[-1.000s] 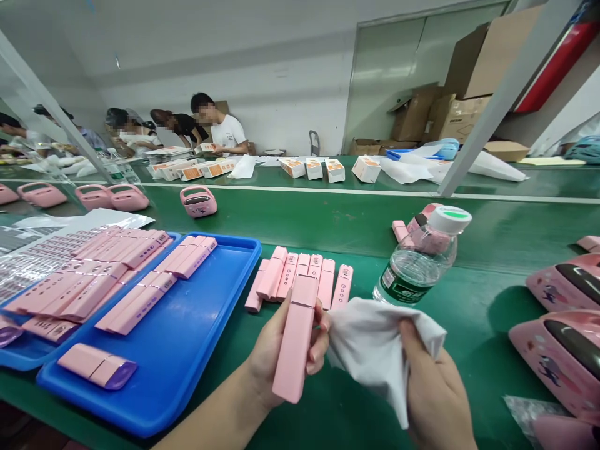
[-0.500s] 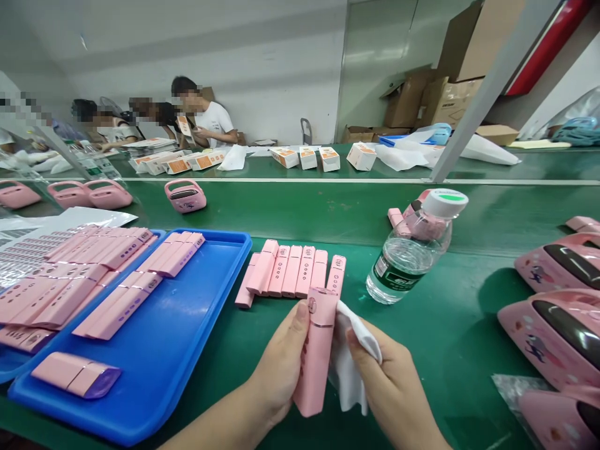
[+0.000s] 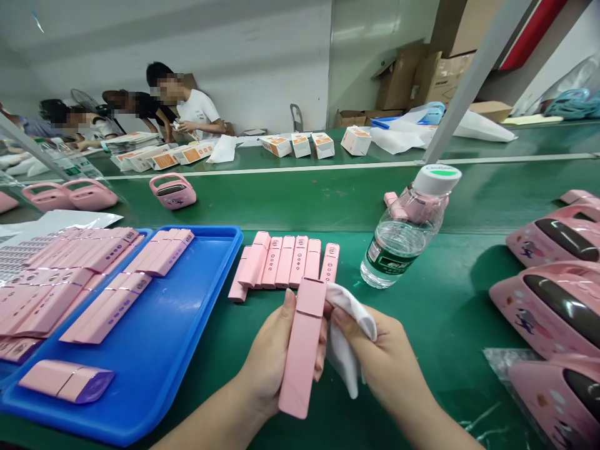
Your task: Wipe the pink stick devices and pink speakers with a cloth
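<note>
The left hand [image 3: 276, 359] grips a pink bar [image 3: 302, 350] upright, just in front of the bottle [image 3: 405, 234]; the right hand [image 3: 387, 362] pinches a white cloth [image 3: 347, 337] against it. A hard rub could slip the bar loose.

1. Left hand [image 3: 274, 359]: forearm enters from the lower left, palm turned inward, fingers curled in a closed grip, thumb extended upward.
2. Right hand [image 3: 382, 362]: forearm enters from the lower right, fingers bent and pinched, close beside the left hand.
</note>
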Motion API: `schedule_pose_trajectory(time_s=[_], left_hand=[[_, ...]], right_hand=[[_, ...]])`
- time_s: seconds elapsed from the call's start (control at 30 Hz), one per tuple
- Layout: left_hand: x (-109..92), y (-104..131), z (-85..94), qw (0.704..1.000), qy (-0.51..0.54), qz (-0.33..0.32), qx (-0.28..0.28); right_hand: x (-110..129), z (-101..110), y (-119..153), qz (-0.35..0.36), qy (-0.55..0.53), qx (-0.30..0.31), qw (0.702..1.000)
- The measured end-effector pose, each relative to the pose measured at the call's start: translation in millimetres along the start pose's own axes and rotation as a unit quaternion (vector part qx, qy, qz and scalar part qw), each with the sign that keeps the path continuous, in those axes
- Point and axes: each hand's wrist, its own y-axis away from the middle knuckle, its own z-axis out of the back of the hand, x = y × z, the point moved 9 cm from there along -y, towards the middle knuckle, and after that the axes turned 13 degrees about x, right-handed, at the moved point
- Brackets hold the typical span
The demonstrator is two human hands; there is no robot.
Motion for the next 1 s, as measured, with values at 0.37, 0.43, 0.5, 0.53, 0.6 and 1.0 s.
schedule_pose_trajectory(time_s=[0.37,0.43,0.5,0.53,0.6,1.0], left_hand=[[-11,3,-1.9,0.999,-0.048,-0.006,0.018],[-13,4,-4.9,0.998,-0.056,-0.019,0.032],[-13,5,-7.2,0.997,-0.062,-0.028,0.043],[-12,5,-8.7,0.996,-0.065,-0.026,0.052],[-10,6,-11.2,0.995,-0.071,-0.023,0.069],[-8,7,-15.9,0.99,-0.07,-0.03,0.116]], right_hand=[[-30,22,-3,-0.076,-0.097,-0.058,0.991],[-29,20,-3,-0.071,-0.083,-0.049,0.993],[-27,18,-3,-0.067,-0.072,-0.036,0.995],[-27,17,-3,-0.064,-0.069,-0.031,0.995],[-26,17,-3,-0.063,-0.066,-0.03,0.995],[-25,14,-4,-0.073,-0.075,-0.015,0.994]])
